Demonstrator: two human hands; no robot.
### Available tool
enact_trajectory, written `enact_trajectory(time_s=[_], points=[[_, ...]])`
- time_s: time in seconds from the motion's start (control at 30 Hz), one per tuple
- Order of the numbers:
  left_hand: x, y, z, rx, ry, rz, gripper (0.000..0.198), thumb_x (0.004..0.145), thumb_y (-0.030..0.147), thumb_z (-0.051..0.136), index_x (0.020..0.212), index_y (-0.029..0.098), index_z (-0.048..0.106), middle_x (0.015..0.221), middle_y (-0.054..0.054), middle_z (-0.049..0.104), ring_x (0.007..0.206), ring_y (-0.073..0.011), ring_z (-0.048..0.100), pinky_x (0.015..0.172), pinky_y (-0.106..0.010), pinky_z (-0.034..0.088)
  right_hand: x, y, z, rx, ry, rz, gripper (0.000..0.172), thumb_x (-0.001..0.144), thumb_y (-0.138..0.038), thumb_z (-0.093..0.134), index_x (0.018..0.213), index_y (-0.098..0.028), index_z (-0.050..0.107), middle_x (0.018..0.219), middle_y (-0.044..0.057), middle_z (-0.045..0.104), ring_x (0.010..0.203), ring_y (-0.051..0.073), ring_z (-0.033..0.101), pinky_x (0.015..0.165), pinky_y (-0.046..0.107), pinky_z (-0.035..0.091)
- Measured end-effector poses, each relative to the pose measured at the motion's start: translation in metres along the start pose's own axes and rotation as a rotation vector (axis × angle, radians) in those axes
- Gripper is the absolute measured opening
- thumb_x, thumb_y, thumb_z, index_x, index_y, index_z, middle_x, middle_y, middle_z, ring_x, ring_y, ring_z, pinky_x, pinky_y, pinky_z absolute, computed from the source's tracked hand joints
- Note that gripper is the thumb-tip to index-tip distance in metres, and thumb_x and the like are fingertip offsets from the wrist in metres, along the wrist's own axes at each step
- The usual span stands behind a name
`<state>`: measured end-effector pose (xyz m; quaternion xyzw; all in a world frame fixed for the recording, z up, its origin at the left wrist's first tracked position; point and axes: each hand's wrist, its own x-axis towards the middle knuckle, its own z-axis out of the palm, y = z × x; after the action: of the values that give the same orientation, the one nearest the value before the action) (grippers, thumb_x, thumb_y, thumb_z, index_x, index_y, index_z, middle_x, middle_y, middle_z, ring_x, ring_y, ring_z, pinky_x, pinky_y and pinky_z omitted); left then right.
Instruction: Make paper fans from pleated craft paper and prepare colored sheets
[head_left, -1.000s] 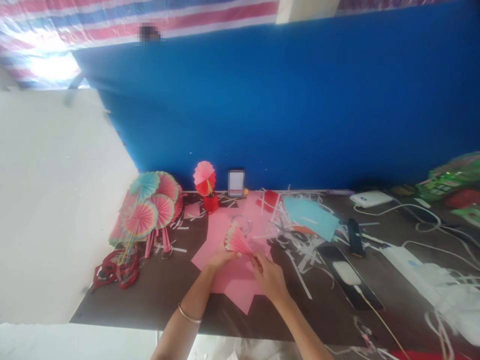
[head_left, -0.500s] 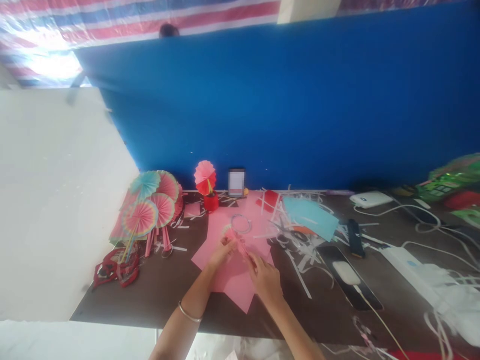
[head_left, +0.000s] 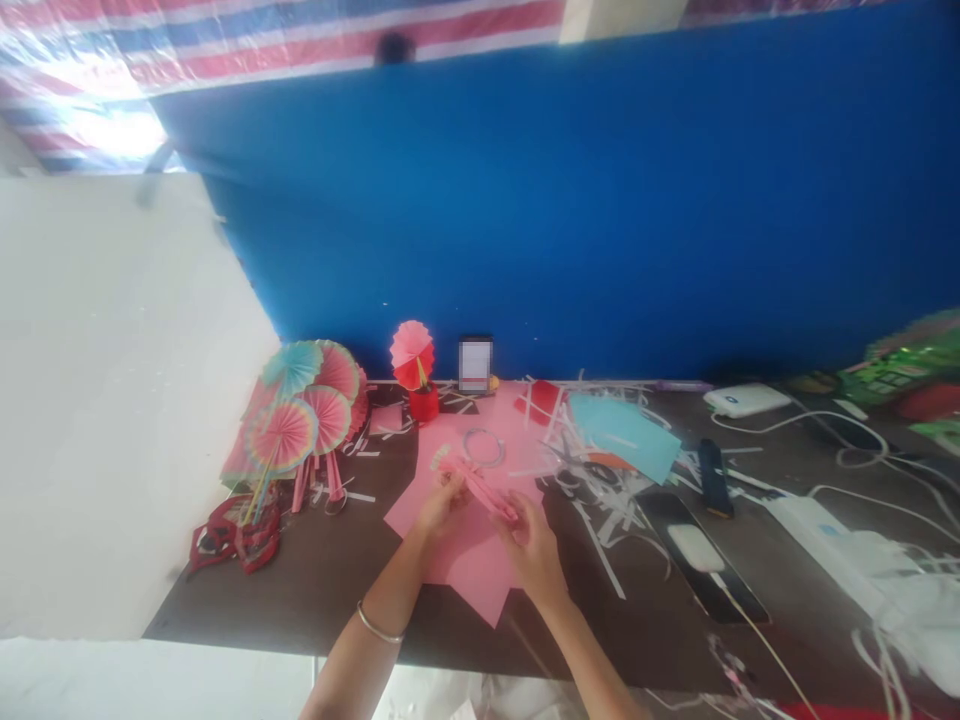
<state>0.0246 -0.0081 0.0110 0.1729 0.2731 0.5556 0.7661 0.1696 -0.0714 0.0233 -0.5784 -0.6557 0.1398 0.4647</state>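
Between my hands is a narrow strip of pleated pink paper, slanting down to the right above the pink paper sheets. My left hand pinches its left end, where a pale edge shows. At the right end, my right hand has its fingers round the folds; the fingertips are partly hidden behind the paper. A thin grey ring of wire or cord lies on the sheets just beyond the strip.
Finished paper fans stand at the left, with red-framed glasses in front. A pink rosette rises from a red holder. Rightward lie scissors, paper scraps, a blue sheet, a phone and a white power strip.
The pleated paper now stretches out longer and plainer between my hands. My right hand has shifted slightly and its fingers have spread along the paper; my left hand has barely moved.
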Motion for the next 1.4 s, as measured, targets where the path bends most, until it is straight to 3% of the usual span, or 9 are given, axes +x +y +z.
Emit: enact_trajectory(time_s=[0.1,0.23,0.33,0.47,0.67,0.87,1.0,1.2,1.4], points=[[-0.001,0.000,0.001,-0.001,-0.025,0.010,0.034,0.060,0.025,0.077,0.087,0.018,0.058,0.084,-0.004,0.065,0.098,-0.0216,0.060,0.093,-0.034,0.039,0.002,-0.003,0.000,0.031,-0.077,0.084,0.029,0.082,-0.041,0.049,0.095,-0.018,0.059,0.086,0.009,0.068,0.075,0.019,0.064,0.063,0.029,0.053],[-0.001,0.003,0.001,-0.013,-0.033,0.002,0.033,0.061,0.027,0.076,0.086,0.019,0.057,0.086,-0.002,0.065,0.098,-0.0208,0.060,0.094,-0.034,0.039,0.003,-0.004,0.000,0.028,-0.101,0.059,0.026,0.084,-0.040,0.046,0.086,-0.018,0.060,0.074,0.006,0.067,0.065,0.018,0.063,0.060,0.028,0.053],[-0.001,0.005,0.002,-0.013,-0.010,-0.001,0.037,0.060,0.026,0.077,0.090,0.020,0.056,0.090,-0.003,0.065,0.098,-0.0204,0.060,0.093,-0.034,0.040,0.004,-0.004,0.002,-0.031,-0.040,-0.034,0.028,0.085,-0.038,0.044,0.101,-0.018,0.056,0.092,0.010,0.066,0.084,0.021,0.063,0.073,0.033,0.053],[0.000,0.001,-0.001,-0.009,-0.005,0.005,0.042,0.060,0.023,0.077,0.096,0.019,0.056,0.093,-0.004,0.065,0.097,-0.0202,0.060,0.091,-0.033,0.041,0.009,-0.005,0.005,-0.176,0.007,-0.231,0.029,0.084,-0.034,0.047,0.108,-0.018,0.055,0.115,0.014,0.056,0.110,0.026,0.051,0.090,0.044,0.045],[0.004,-0.008,-0.014,0.057,-0.138,-0.069,0.038,0.062,0.026,0.076,0.095,0.014,0.061,0.086,-0.007,0.067,0.092,-0.0205,0.061,0.091,-0.033,0.040,0.015,-0.012,0.011,-0.181,-0.011,-0.247,0.023,0.085,-0.028,0.046,0.103,-0.021,0.059,0.117,0.013,0.052,0.105,0.023,0.053,0.085,0.041,0.048],[0.003,-0.005,-0.012,0.073,-0.245,-0.097,0.045,0.059,0.025,0.077,0.100,0.016,0.063,0.109,-0.010,0.063,0.107,-0.0233,0.054,0.099,-0.036,0.032,0.019,-0.015,0.012,-0.083,-0.073,-0.184,0.019,0.086,-0.020,0.039,0.092,-0.020,0.058,0.118,0.011,0.051,0.112,0.022,0.047,0.090,0.041,0.044],[0.000,-0.003,-0.005,0.112,-0.222,-0.070,0.045,0.059,0.026,0.078,0.100,0.015,0.064,0.109,-0.011,0.063,0.107,-0.0240,0.054,0.098,-0.035,0.033,0.021,-0.019,0.014,-0.077,-0.044,-0.201,0.017,0.085,-0.022,0.043,0.096,-0.020,0.057,0.114,0.011,0.052,0.110,0.024,0.047,0.091,0.045,0.042],[-0.006,0.000,0.005,0.159,-0.204,-0.066,0.042,0.058,0.028,0.078,0.095,0.013,0.065,0.093,-0.009,0.067,0.091,-0.0217,0.061,0.087,-0.031,0.042,0.026,-0.027,0.018,-0.070,-0.056,-0.216,0.027,0.084,-0.020,0.043,0.109,-0.022,0.055,0.115,0.011,0.049,0.111,0.023,0.046,0.090,0.043,0.044],[-0.010,0.002,0.010,0.193,-0.236,-0.080,0.047,0.058,0.033,0.078,0.099,0.014,0.064,0.101,-0.011,0.065,0.101,-0.0252,0.058,0.090,-0.034,0.041,0.026,-0.028,0.023,-0.013,-0.076,-0.189,0.032,0.084,-0.017,0.041,0.112,-0.022,0.055,0.122,0.011,0.044,0.112,0.022,0.045,0.093,0.042,0.042]])
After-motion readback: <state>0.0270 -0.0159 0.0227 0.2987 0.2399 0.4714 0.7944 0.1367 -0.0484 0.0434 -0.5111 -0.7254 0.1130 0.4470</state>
